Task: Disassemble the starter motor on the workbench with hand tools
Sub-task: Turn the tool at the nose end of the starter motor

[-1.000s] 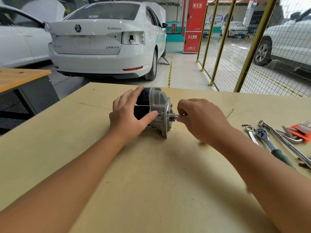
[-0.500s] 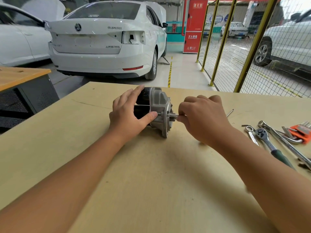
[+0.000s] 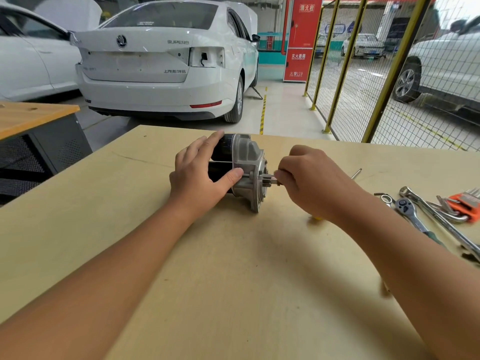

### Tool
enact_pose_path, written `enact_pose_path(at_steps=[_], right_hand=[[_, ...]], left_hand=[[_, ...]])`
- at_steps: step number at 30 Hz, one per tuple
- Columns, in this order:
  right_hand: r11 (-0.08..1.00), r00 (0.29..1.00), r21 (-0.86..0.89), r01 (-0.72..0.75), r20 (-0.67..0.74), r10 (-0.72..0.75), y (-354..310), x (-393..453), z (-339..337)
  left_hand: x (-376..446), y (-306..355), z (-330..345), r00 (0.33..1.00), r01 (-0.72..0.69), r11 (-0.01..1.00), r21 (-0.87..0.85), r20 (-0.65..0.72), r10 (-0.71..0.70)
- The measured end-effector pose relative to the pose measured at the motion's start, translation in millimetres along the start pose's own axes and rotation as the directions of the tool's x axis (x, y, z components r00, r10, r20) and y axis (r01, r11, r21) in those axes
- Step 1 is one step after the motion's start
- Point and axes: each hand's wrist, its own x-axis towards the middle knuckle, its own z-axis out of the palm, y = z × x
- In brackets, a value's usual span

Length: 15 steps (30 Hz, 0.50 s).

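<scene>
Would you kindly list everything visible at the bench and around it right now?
starter motor: one, black body with grey metal housing, lying on its side mid-bench
workbench: one, pale wood, foreground
ratchet wrench: one, silver with green handle, right side of bench
spanners: a few, silver, right edge
hex key set: one, orange holder, far right
thin metal rod: one, silver, behind the right hand
cars: several, white, beyond the bench
fire cabinet: one, red, background
mesh fence: yellow posts, right
left hand: grips the motor body
right hand: pinches a small tool at the pinion end
</scene>
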Motion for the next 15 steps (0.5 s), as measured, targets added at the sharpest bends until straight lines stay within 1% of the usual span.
enact_pose_path(at_steps=[2,4,6,8,12,15], right_hand=[[0.997,1.0,-0.083,0.011,0.006,-0.011,-0.2,-0.7,1.1],[0.977,0.999,-0.211,0.017,-0.034,-0.024,-0.5,-1.7,2.6],[0.967,0.998,-0.256,0.011,-0.052,-0.025,-2.0,-1.3,2.5],[0.973,0.999,-0.23,0.012,-0.036,-0.021,-3.2,-0.5,2.6],[0.994,1.0,-0.105,0.002,0.013,-0.001,-4.1,-0.7,1.6],[0.999,1.0,-0.036,0.005,0.02,-0.004,-3.9,-1.5,1.3]], left_hand=[[0.0,0.3,-0.4,1.0,-0.004,1.0,-0.002,0.003,0.004],[-0.3,0.2,-1.0,1.0,-0.01,1.0,-0.006,0.009,0.01],[-0.6,-0.2,-1.8,1.0,-0.015,1.0,-0.008,0.015,0.015],[-0.8,-0.5,-2.3,1.0,-0.017,1.0,-0.007,0.015,0.017],[-1.0,0.3,-0.8,1.0,-0.016,1.0,0.01,0.002,0.016],[-0.6,0.9,0.1,1.0,-0.008,1.0,0.017,-0.006,0.009]])
